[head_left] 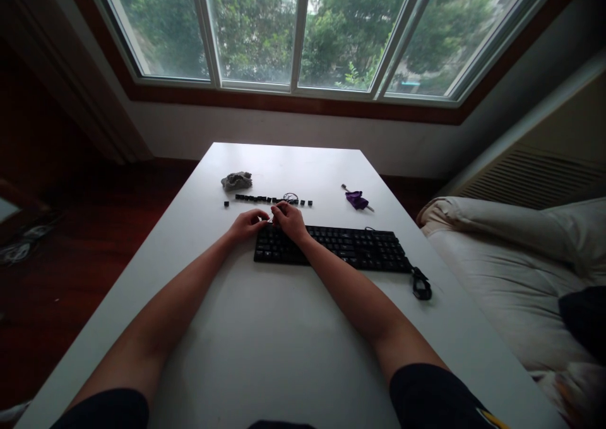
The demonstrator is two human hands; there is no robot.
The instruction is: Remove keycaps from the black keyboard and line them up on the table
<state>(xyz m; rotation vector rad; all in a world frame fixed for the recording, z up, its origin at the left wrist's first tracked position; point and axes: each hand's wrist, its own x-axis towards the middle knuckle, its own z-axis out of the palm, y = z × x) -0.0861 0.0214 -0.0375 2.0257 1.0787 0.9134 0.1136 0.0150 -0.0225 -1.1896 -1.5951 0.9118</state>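
A black keyboard [345, 247] lies across the middle of the white table [265, 340]. My left hand [247, 224] rests at the keyboard's upper left corner with its fingers curled. Beside it, my right hand [290, 219] is over the same corner, fingers pinched on something small that I cannot make out. Just beyond both hands, a row of loose black keycaps [265, 198] lies on the table, with a thin wire keycap puller [290, 197] among them.
A grey crumpled cloth [236, 180] sits at the far left of the table. A purple-handled brush [356, 198] lies at the far right. The keyboard's coiled cable [421, 284] sits at its right end. A bed [511, 271] adjoins the table's right side, windows behind.
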